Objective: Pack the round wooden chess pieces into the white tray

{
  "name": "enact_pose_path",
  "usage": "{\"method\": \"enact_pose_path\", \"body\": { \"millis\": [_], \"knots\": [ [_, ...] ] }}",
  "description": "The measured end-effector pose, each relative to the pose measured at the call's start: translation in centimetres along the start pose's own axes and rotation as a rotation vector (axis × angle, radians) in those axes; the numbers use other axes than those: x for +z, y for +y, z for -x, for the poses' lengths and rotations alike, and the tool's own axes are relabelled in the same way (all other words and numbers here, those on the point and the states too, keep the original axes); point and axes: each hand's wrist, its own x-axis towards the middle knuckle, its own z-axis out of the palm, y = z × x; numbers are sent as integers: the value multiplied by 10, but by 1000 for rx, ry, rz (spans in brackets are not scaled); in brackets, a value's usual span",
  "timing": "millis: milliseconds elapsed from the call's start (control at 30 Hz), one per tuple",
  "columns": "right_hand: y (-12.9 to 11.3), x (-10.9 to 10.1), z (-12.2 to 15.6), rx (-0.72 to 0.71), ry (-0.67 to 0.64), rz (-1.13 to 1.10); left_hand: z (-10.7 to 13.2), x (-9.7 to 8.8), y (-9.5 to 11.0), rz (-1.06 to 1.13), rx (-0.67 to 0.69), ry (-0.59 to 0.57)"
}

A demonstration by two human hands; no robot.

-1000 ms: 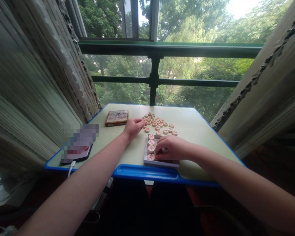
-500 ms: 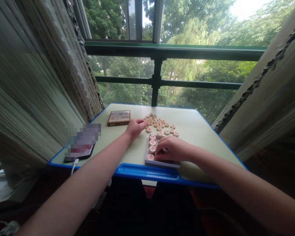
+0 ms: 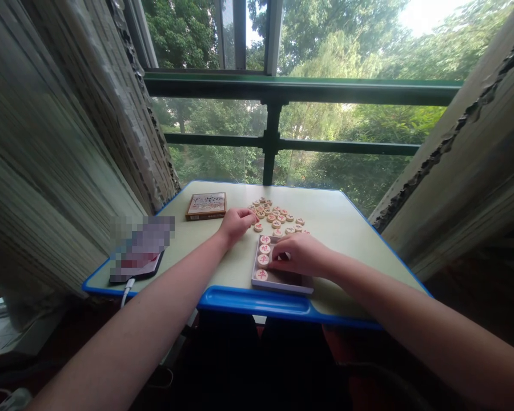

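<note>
Several round wooden Chinese chess pieces (image 3: pixel 276 224) with red or dark characters lie loosely on the table. My left hand (image 3: pixel 239 222) is at the left edge of this group, its fingers pinched at a piece that they mostly hide. Nearer to me is a shallow open box (image 3: pixel 285 281) with a column of red-marked pieces (image 3: pixel 263 261) along its left wall. My right hand (image 3: pixel 304 255) is over the box, thumb and fingers curved and apart, their tips against the right side of the column. It covers much of the box's inside.
A flat printed box lid (image 3: pixel 206 206) lies at the back left. A phone (image 3: pixel 141 251) with a white cable (image 3: pixel 127 290) rests at the left edge. The pale table (image 3: pixel 351 257) has a blue rim with a groove in front; curtains (image 3: pixel 449 148) hang on both sides.
My right thumb has moved up along the column, from beside the nearest piece to beside the one above it. My left hand stays almost still at the loose pieces.
</note>
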Motion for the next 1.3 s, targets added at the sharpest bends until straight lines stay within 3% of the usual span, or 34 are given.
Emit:
{"method": "enact_pose_path", "body": {
  "millis": [233, 367, 567, 667, 800, 933, 1067, 1200, 1300],
  "knots": [
    [4, -4, 2, -39, -3, -27, -2, -3, -5, -41, 27, 4],
    [13, -11, 4, -50, 56, 16, 0, -3, -6, -174, 116, 66],
    [38, -13, 3, 178, 280, 97, 6, 8, 19, -107, 134, 18],
    [50, -10, 3, 276, 310, 80, -10, 11, 34, -169, 82, -42],
    [58, -6, 4, 358, 302, 27, -47, 12, 40, -375, 110, 41],
    [57, -4, 5, 267, 250, -24, -67, 17, 27, -601, 278, 76],
    [53, -1, 5, 84, 178, -18, -60, 18, 0, -687, 426, 42],
    [55, 2, 4, 50, 154, -6, -45, 13, -20, -816, 458, 14],
    [60, 4, 4, 83, 169, -20, -45, 8, -19, -941, 378, 66]
  ]
}}
